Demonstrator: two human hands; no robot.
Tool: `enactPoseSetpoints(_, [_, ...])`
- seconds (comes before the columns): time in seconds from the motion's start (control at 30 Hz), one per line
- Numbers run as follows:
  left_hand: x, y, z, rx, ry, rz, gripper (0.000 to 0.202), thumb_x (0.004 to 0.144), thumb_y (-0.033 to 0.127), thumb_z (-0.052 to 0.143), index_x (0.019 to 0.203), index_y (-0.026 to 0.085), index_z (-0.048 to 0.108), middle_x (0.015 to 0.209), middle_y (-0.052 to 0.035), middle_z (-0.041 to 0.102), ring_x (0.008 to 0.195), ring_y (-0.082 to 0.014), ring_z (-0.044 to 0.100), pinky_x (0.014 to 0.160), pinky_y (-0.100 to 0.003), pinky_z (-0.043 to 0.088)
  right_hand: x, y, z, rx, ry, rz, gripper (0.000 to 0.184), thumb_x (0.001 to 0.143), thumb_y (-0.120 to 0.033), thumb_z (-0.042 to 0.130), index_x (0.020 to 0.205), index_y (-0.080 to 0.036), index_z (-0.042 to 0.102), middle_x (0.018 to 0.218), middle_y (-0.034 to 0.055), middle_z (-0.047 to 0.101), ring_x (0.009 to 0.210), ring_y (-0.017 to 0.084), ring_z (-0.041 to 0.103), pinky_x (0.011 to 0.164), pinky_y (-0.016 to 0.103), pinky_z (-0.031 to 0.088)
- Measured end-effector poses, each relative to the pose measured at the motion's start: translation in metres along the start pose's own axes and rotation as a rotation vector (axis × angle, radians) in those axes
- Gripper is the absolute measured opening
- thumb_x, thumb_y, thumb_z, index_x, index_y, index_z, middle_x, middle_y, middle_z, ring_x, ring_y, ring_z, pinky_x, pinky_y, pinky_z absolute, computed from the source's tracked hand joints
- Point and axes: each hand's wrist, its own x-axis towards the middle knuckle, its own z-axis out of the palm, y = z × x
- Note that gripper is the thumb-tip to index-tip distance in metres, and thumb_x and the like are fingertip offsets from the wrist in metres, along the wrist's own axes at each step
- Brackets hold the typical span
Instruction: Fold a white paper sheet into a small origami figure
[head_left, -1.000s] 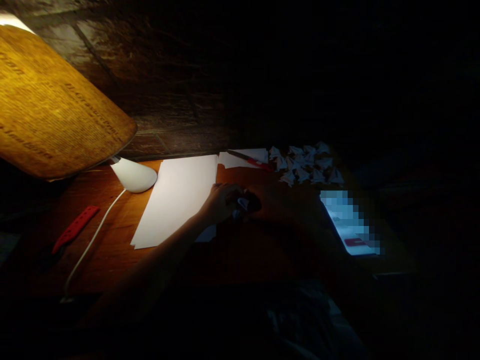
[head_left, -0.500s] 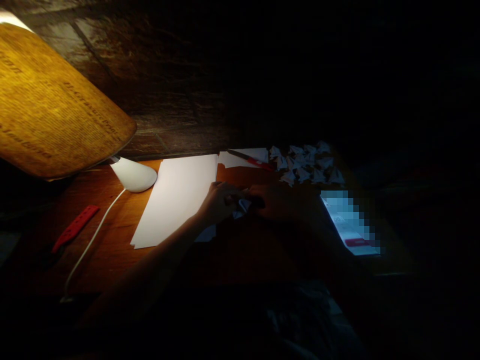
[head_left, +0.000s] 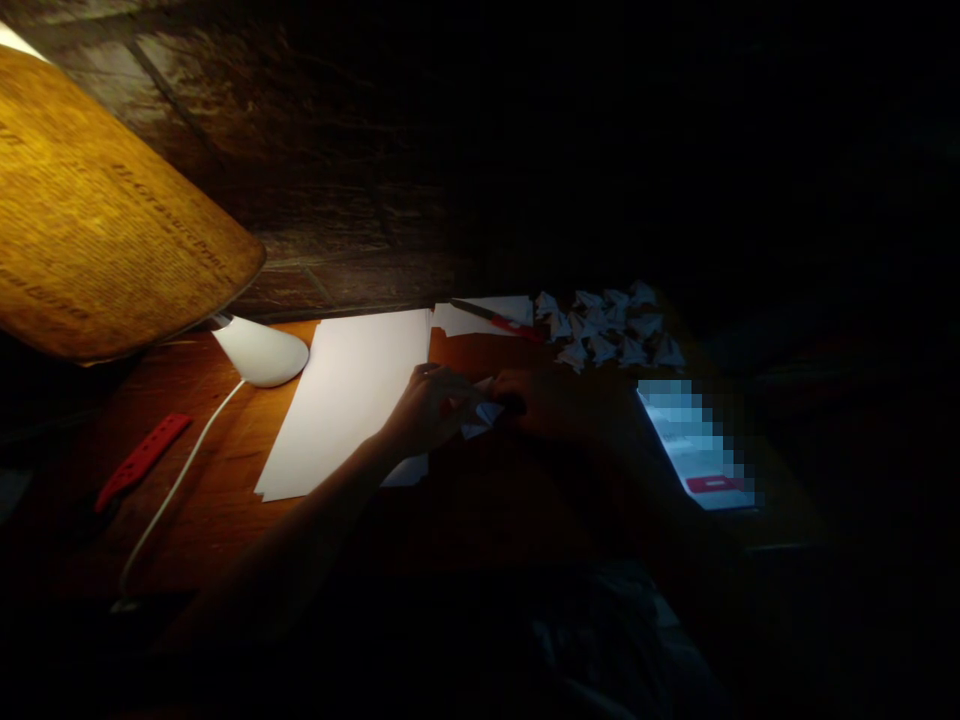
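A small piece of folded paper (head_left: 482,418) is held between my two hands, over the dark middle of the table. My left hand (head_left: 431,405) pinches its left side, fingers bent round it. On the other side, my right hand (head_left: 529,398) closes on the paper too, though shadow hides most of its fingers. Under my left forearm lies a stack of white paper (head_left: 349,385). Several folded paper figures (head_left: 600,330) stand in a cluster beyond my right hand.
A red-handled knife (head_left: 495,318) rests on smaller paper sheets (head_left: 457,322) at the back. At left stand a lamp (head_left: 262,350) with its cord (head_left: 176,480) and a red strip-shaped object (head_left: 142,460). A lit phone (head_left: 697,450) lies at right on the wooden table (head_left: 225,500).
More of the folded paper shows between my hands, as its flaps look more spread. My left hand has shifted slightly left. The whole view has moved a little.
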Motion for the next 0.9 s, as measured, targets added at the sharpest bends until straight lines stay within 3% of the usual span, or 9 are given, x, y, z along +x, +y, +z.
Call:
enactPoseSetpoints(0.2, [-0.001, 0.000, -0.003, 0.037, -0.058, 0.061, 0.020, 0.088, 0.023, 0.063, 0.095, 0.029, 0.081, 0.096, -0.0014, 0.080, 0.089, -0.0225, 0.067, 0.094, -0.044, 0.043, -0.001, -0.005, -0.004, -0.106, 0.011, 0.090, 0.017, 0.076, -0.012, 0.073, 0.092, -0.017, 0.073, 0.105, 0.0059, 0.071, 0.090, 0.019, 0.064, 0.077, 0.029, 0.046])
enactPoseSetpoints(0.47, [-0.003, 0.002, -0.009, 0.103, -0.103, 0.122, 0.018, 0.087, 0.035, 0.071, 0.100, 0.028, 0.080, 0.097, -0.0023, 0.079, 0.096, -0.0241, 0.068, 0.101, -0.047, 0.039, -0.002, -0.011, -0.006, -0.112, 0.041, 0.059, 0.027, 0.073, -0.011, 0.075, 0.100, -0.016, 0.072, 0.102, 0.0059, 0.071, 0.089, 0.019, 0.063, 0.075, 0.028, 0.044])
enactPoseSetpoints(0.73, [-0.004, 0.004, -0.007, 0.166, -0.117, 0.140, 0.012, 0.087, 0.036, 0.072, 0.093, 0.029, 0.078, 0.096, 0.0004, 0.078, 0.095, -0.0226, 0.066, 0.104, -0.047, 0.038, -0.003, -0.015, -0.007, -0.045, 0.060, 0.077, 0.015, 0.084, -0.021, 0.074, 0.098, -0.017, 0.072, 0.099, 0.0055, 0.072, 0.086, 0.018, 0.063, 0.077, 0.029, 0.044])
enactPoseSetpoints(0.9, [-0.004, 0.007, -0.007, 0.181, -0.119, 0.134, 0.015, 0.087, 0.036, 0.069, 0.097, 0.029, 0.078, 0.095, -0.0005, 0.077, 0.094, -0.0232, 0.066, 0.103, -0.049, 0.038, -0.003, -0.009, -0.004, -0.039, 0.076, 0.055, 0.018, 0.083, -0.017, 0.073, 0.101, -0.018, 0.072, 0.100, 0.0052, 0.072, 0.087, 0.019, 0.063, 0.078, 0.030, 0.043])
